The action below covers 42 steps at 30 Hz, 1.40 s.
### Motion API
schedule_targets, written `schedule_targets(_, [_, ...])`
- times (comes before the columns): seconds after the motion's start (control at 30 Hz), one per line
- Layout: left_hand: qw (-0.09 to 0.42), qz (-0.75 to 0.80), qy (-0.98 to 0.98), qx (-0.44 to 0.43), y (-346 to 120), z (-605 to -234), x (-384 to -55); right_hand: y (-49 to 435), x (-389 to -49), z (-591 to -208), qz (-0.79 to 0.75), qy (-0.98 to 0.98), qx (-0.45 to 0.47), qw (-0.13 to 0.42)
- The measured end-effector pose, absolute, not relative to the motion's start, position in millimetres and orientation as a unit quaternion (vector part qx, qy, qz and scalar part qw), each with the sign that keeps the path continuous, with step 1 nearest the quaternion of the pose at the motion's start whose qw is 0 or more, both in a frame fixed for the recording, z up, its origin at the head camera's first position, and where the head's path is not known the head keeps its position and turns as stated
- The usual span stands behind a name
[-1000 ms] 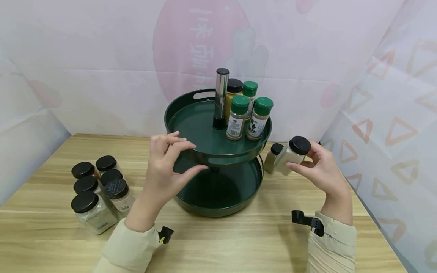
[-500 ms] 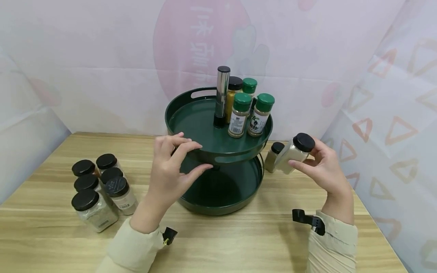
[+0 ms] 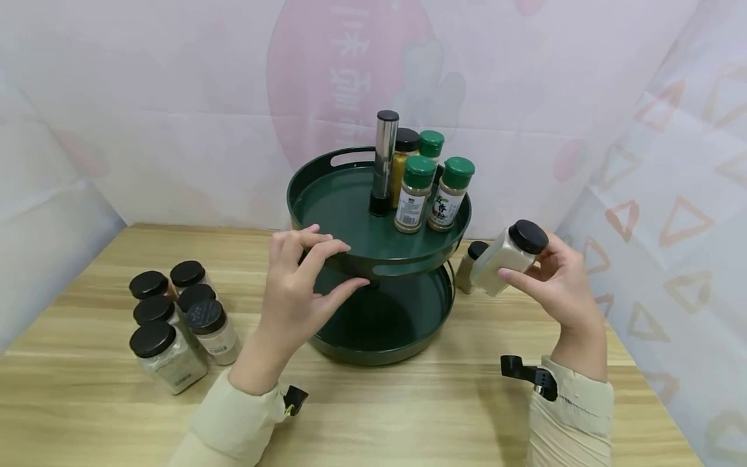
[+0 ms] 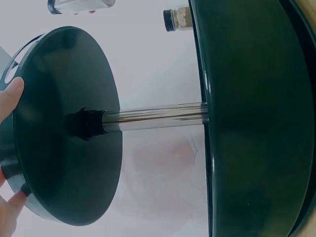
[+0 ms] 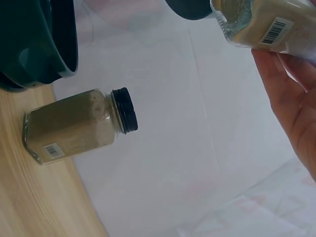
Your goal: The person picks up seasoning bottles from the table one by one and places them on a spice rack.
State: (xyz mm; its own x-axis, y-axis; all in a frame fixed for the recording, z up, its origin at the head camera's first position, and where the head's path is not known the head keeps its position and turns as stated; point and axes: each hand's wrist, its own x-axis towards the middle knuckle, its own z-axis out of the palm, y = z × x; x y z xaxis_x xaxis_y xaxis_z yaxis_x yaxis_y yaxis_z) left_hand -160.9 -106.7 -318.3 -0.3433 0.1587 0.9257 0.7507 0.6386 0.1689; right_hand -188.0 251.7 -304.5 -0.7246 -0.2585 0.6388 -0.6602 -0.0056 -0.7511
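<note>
A dark green two-tier tray rack (image 3: 332,204) stands mid-table, with a metal post joining its tiers in the left wrist view. My left hand (image 3: 294,285) pinches the upper tier's front-left rim, thumb beneath and fingers above. To the right, my right hand (image 3: 557,279) grips a clear spice jar (image 3: 497,264) of pale powder, its black lid leaning up and rightward. That jar hangs above the table, beside the rack. Another black-lidded spice jar (image 5: 74,126) stands upright on the table behind it, holding brownish powder.
Several green-capped shakers (image 3: 411,207) and a yellow jar (image 3: 399,170) with a black lid occupy the upper tier's right side. Several black-lidded jars (image 3: 175,366) cluster on the table at left. Patterned cloth walls (image 3: 192,162) rise behind and at both sides.
My left hand has shifted slightly right along the upper tier's rim. The jar in my right hand has moved a little up and to the right. The head view has drifted slightly.
</note>
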Motion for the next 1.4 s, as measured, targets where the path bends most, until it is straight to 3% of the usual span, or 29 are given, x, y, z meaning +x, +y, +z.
schedule_targets(0.47, [0.492, -0.295, -0.761, -0.303, -106.4, -321.2, -163.2, 234.1, -188.6, -280.3, 0.629, -0.646, 0.386, 0.196])
schedule_targets(1.1, [0.493, -0.289, -0.763, -0.301, -107.6, -319.5, -161.7, 202.1, -197.0, -225.7, 0.640, -0.600, 0.434, 0.204])
schedule_targets(1.4, [0.491, -0.287, -0.766, -0.299, -108.3, -318.9, -161.1, 165.5, -206.4, -223.3, 0.598, -0.654, 0.424, 0.189])
